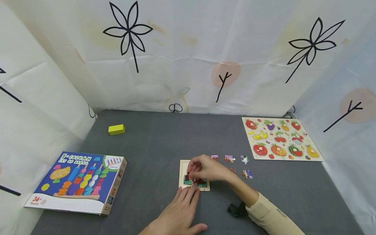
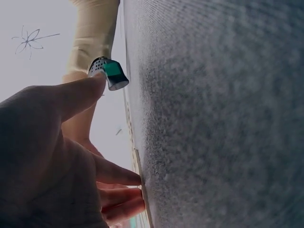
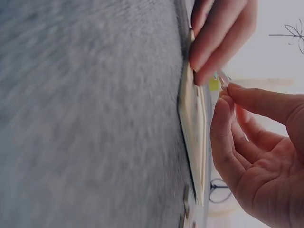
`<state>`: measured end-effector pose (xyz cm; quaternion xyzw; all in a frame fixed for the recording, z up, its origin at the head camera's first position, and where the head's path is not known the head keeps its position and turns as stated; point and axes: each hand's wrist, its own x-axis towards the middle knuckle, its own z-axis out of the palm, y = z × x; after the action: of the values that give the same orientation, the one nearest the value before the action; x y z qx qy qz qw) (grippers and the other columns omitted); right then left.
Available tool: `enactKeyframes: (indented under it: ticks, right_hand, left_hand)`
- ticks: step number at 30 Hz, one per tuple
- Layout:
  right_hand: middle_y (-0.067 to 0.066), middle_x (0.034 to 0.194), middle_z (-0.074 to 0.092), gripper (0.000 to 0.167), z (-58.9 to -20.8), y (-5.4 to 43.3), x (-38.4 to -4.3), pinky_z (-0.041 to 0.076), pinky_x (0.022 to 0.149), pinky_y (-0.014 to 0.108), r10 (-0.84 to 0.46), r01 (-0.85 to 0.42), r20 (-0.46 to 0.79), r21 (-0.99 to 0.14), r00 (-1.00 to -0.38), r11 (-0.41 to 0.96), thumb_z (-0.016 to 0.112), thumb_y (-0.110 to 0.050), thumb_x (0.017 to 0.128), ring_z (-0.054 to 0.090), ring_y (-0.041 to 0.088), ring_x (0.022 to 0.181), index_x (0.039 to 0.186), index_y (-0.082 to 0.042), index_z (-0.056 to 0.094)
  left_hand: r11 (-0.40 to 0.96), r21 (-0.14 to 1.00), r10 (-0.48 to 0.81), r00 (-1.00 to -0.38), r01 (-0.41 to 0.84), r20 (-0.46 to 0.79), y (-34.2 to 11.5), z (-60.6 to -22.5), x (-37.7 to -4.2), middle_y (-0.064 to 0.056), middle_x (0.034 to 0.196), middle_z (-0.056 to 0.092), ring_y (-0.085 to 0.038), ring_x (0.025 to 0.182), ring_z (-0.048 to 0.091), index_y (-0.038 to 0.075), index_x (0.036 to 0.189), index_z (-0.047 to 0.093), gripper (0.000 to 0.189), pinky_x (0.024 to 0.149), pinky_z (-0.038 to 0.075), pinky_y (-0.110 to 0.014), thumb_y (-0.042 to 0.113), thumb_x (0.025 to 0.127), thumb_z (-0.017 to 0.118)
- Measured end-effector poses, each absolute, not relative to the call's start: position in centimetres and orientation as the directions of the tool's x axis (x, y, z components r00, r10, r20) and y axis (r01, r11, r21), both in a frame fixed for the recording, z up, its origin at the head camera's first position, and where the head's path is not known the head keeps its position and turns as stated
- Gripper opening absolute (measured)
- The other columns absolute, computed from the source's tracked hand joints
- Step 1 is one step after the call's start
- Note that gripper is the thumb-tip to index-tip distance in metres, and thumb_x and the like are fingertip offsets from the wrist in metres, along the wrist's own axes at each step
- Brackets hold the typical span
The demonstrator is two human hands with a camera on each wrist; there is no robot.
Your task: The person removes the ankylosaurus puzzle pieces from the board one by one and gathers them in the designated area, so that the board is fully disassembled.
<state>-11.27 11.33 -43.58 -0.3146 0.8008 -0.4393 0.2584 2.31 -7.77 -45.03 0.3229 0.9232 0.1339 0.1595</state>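
Note:
A small wooden puzzle tray (image 1: 182,165) with a pale rim lies on the grey table, with some dark red and green pieces inside it. My right hand (image 1: 209,169) is over the tray, pinching a small puzzle piece (image 3: 223,79) between thumb and index finger; its picture is mostly hidden. My left hand (image 1: 180,209) rests its extended fingertips on the tray's near edge, thumb held apart. Right of the tray lie several loose jigsaw pieces, among them a purple and white one (image 1: 229,159) and a purple and yellow one (image 1: 247,174).
A fruit peg board (image 1: 276,156) lies at the back right. On the left stands a blue bead-set box (image 1: 88,182), with a yellow block (image 1: 116,129) behind it. A black device (image 1: 236,210) sits by the right wrist. White printed cloth walls (image 1: 182,42) enclose the table.

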Motion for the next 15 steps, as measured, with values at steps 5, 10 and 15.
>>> enactKeyframes:
  ticks: [5,10,15]
  right_hand:
    - [0.011,0.092,0.078,0.008,-43.4,13.2,-11.2,0.061,0.077,0.021,-0.715,-0.276,-0.111,-0.873,-0.690,0.402,0.077,-0.008,0.099,0.070,0.006,0.081,0.103,-0.002,0.075]
    - [0.011,0.092,0.077,0.010,-43.4,15.2,-10.8,0.060,0.074,0.021,-0.685,-0.274,-0.099,-0.867,-0.722,0.415,0.079,-0.009,0.097,0.068,0.006,0.079,0.103,-0.002,0.075]
    - [0.012,0.090,0.074,0.010,-43.2,17.0,-10.1,0.057,0.069,0.021,-0.673,-0.259,-0.098,-0.874,-0.733,0.410,0.078,-0.008,0.098,0.064,0.004,0.075,0.104,-0.001,0.074]
  left_hand:
    - [0.761,0.304,0.638,-0.746,0.573,-0.191,-7.7,-45.0,2.4,-0.014,0.177,0.033,-0.029,0.159,0.040,0.003,0.167,0.038,0.102,0.126,0.042,-0.058,0.080,0.101,0.049]
    - [0.768,0.279,0.633,-0.752,0.577,-0.187,-7.6,-44.9,2.5,-0.014,0.178,0.031,-0.029,0.158,0.041,0.004,0.168,0.037,0.104,0.126,0.042,-0.058,0.080,0.099,0.052]
    - [0.767,0.253,0.635,-0.752,0.589,-0.174,-7.5,-44.9,2.5,-0.015,0.180,0.026,-0.028,0.157,0.042,0.003,0.167,0.038,0.104,0.125,0.044,-0.057,0.081,0.099,0.052]
